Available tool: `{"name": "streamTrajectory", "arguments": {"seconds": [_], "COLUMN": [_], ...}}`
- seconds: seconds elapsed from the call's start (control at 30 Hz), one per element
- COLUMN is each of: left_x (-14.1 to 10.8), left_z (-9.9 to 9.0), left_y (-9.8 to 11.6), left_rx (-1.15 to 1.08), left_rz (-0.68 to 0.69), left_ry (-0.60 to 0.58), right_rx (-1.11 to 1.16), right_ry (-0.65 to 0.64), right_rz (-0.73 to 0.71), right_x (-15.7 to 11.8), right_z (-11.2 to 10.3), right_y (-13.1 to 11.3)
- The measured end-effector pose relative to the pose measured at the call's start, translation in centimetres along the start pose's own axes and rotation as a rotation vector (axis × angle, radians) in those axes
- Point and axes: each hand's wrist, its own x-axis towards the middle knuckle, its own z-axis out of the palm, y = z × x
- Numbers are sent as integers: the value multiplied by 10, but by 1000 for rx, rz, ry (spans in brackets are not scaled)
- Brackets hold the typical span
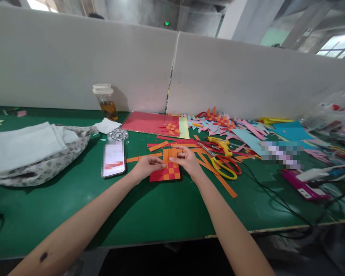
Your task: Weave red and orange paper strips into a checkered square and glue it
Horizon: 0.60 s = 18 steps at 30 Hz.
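Observation:
A red and orange checkered paper weave [170, 176] lies on the green table in front of me, with orange strips running up from its far side. My left hand [149, 167] is at its left edge, thumb and fingers pinched on the weave's orange strips. From the right, my right hand [186, 161] pinches the strips at the upper right of the weave. Loose orange strips [225, 186] and red strips are scattered behind and to the right. Yellow-handled scissors [224, 170] and a yellow glue gun [222, 145] lie to the right.
A phone [114, 159] lies left of my hands. Behind it stand a lidded cup [107, 103] and a patterned cloth bag [43, 161]. Red sheets [146, 122], paper scraps [212, 124], a magenta power strip [306, 188] and a black cable [271, 197] occupy the back and right.

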Motion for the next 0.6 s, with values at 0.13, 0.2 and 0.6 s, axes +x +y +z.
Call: {"name": "streamTrajectory", "arguments": {"seconds": [0.13, 0.2, 0.6], "left_x": [1, 2, -2], "left_z": [-1, -1, -2], "left_y": [-1, -2, 3], "left_rx": [-12, -12, -14], "left_rz": [-5, -3, 4], "left_ry": [39, 51, -23], "right_rx": [-40, -56, -19], "right_ry": [26, 37, -111], "right_rz": [4, -2, -72], "right_x": [1, 2, -3], "right_z": [-2, -3, 3], "right_y": [4, 5, 1]}}
